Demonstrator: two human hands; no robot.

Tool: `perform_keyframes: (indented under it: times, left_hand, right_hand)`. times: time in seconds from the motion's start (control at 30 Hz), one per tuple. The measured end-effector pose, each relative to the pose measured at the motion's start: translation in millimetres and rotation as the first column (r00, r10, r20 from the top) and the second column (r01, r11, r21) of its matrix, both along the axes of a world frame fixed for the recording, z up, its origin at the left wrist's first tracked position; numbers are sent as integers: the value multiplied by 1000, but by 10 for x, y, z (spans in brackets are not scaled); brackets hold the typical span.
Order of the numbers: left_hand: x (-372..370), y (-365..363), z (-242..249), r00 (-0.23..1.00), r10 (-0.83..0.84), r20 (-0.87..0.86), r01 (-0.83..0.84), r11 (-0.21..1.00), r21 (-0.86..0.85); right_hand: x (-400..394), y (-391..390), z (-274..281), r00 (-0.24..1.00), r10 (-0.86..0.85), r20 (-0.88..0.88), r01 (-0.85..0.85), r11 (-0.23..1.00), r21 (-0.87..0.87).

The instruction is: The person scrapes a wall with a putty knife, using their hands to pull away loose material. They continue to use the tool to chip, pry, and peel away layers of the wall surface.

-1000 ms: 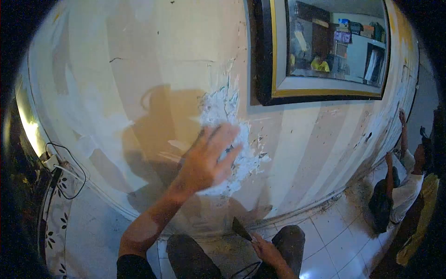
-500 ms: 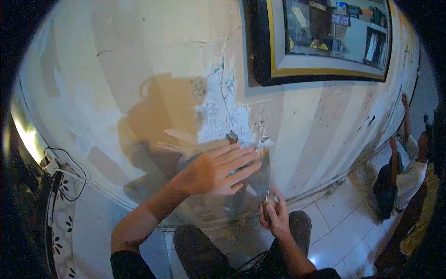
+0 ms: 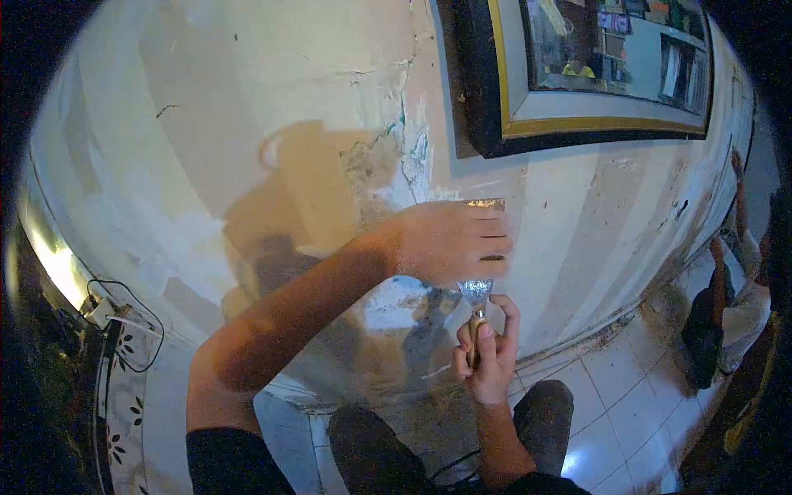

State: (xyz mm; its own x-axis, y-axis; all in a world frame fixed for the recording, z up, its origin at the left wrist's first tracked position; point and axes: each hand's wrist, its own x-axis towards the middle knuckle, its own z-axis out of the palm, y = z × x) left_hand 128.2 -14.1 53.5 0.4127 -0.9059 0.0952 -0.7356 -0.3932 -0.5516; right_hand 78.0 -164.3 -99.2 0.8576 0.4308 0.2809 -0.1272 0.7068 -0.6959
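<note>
A cream wall (image 3: 272, 91) has a patch of cracked, flaking paint (image 3: 404, 157) in front of me. My right hand (image 3: 487, 351) grips the wooden handle of a metal scraper (image 3: 477, 293) and holds it upright against the wall. My left hand (image 3: 450, 241) lies over the scraper's blade with its fingers curled and presses it to the wall just below the flaking patch. Only the blade's top edge shows above my left hand. My knees (image 3: 544, 412) are bent below, close to the wall's foot.
A black and gold framed mirror or picture (image 3: 594, 74) hangs at the upper right. Another person (image 3: 730, 305) crouches by the wall at the right. A plug with a cable (image 3: 111, 309) sits low on the left. White floor tiles (image 3: 610, 421) lie below.
My right hand has lifted the scraper from near the floor up to the wall. My left hand has moved from flat on the flaking patch to pressing down on the blade.
</note>
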Motion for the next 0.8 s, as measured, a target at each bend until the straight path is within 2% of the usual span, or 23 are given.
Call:
perform_keyframes:
  times: [0.07, 0.13, 0.23, 0.33, 0.4, 0.43, 0.57, 0.63, 0.67, 0.73, 0.8]
  left_hand:
    - [32, -9, 44, 1000, -28, -12, 28, 1000, -7]
    - [2, -14, 5, 991, -91, 94, 94, 995, -24]
    - [4, 6, -55, 996, -84, -5, 84, 996, -23]
    - [46, -43, 21, 999, -31, 34, 33, 998, -55]
    - [3, -19, -66, 1000, 13, 27, -12, 999, -48]
    - [-31, -24, -98, 999, 44, 6, -44, 999, -30]
    - [-10, -18, 98, 1000, -6, -29, 5, 1000, -20]
    - [-14, -23, 173, 998, 36, 54, -37, 999, 12]
    - [-23, 0, 120, 998, 38, 54, -38, 999, 15]
    - [-80, 16, -48, 998, 20, -55, -22, 999, -37]
    - [-48, 12, -27, 1000, 25, -10, -25, 1000, -18]
  right_hand:
    - [58, -32, 23, 997, -45, 56, 48, 998, -41]
    - [44, 28, -101, 999, -23, 44, 25, 999, -42]
    - [-51, 71, -82, 1000, -7, 14, 7, 1000, 18]
    - [7, 71, -44, 999, -42, 26, 41, 998, 55]
    - [-28, 106, -18, 993, -112, 28, 113, 993, -29]
    - [-40, 90, -36, 997, -54, 64, 52, 998, 31]
    - [-12, 116, 35, 995, -61, 83, 56, 997, 57]
    - [13, 115, 171, 996, -49, 68, 48, 999, 17]
    - [4, 131, 135, 997, -48, 67, 47, 999, 20]
    - [-104, 126, -31, 995, -39, 95, 35, 998, 44]
    - [-103, 124, -38, 998, -36, 50, 33, 998, 57]
